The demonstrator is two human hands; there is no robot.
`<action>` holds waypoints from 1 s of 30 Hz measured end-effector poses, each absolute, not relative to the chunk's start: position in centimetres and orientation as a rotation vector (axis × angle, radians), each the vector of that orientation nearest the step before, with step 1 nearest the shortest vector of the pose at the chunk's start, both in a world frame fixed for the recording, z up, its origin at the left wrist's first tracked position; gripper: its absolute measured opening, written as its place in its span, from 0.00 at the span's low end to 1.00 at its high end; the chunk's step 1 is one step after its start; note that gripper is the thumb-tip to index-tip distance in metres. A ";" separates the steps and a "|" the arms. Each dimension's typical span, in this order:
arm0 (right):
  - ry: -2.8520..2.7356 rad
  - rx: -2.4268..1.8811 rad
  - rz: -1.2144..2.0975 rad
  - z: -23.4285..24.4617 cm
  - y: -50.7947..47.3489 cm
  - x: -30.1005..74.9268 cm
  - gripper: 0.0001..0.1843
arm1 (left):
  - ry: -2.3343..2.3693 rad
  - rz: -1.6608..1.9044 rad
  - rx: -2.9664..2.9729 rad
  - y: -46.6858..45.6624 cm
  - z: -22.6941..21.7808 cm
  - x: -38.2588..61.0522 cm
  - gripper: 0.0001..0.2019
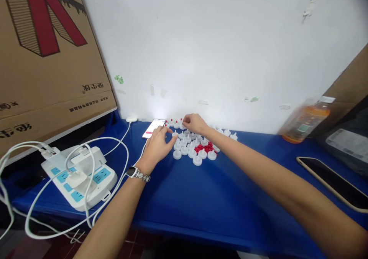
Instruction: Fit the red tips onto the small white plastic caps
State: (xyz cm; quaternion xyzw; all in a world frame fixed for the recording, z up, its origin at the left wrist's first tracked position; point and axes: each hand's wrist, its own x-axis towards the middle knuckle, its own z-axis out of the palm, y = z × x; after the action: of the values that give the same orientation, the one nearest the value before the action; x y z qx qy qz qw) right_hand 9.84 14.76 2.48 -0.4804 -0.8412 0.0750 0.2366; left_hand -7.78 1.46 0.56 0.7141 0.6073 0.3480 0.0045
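Two bare forearms stretch from the near edge across the blue desk point(201, 205), the left one wearing a wristwatch point(132, 171). They reach a cluster of white plastic caps point(189, 148) with small red pieces point(204, 148) among them, at the desk's far side by the wall. The left hand point(157, 144) touches a cap at the cluster's left edge and the right hand point(196, 124) bends over the back row; whether either grip is closed cannot be told, and a lit phone point(153, 128) lies just left.

A scuffed white wall point(230, 40) rises behind the blue table point(201, 205); a large cardboard box point(43, 71) leans at its left edge.
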 end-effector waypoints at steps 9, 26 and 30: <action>-2.433 -1.395 0.111 2.1 17.0 8.0 0.13 | 1.924 1.031 2.194 1.5 0.4 -7.5 0.12; -2.040 -0.998 0.613 2.8 10.3 10.0 0.10 | 1.837 1.305 2.345 1.0 0.2 -6.1 0.23; -1.823 -0.864 0.860 1.6 5.2 13.0 0.15 | 1.652 1.244 2.476 0.3 0.7 -4.9 0.20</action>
State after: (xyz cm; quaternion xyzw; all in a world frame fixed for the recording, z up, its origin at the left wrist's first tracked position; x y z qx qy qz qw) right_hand 12.98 5.20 1.60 -0.3505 -0.7395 0.3490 0.4566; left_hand -4.90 0.25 0.73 0.7668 0.5116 0.3854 -0.0421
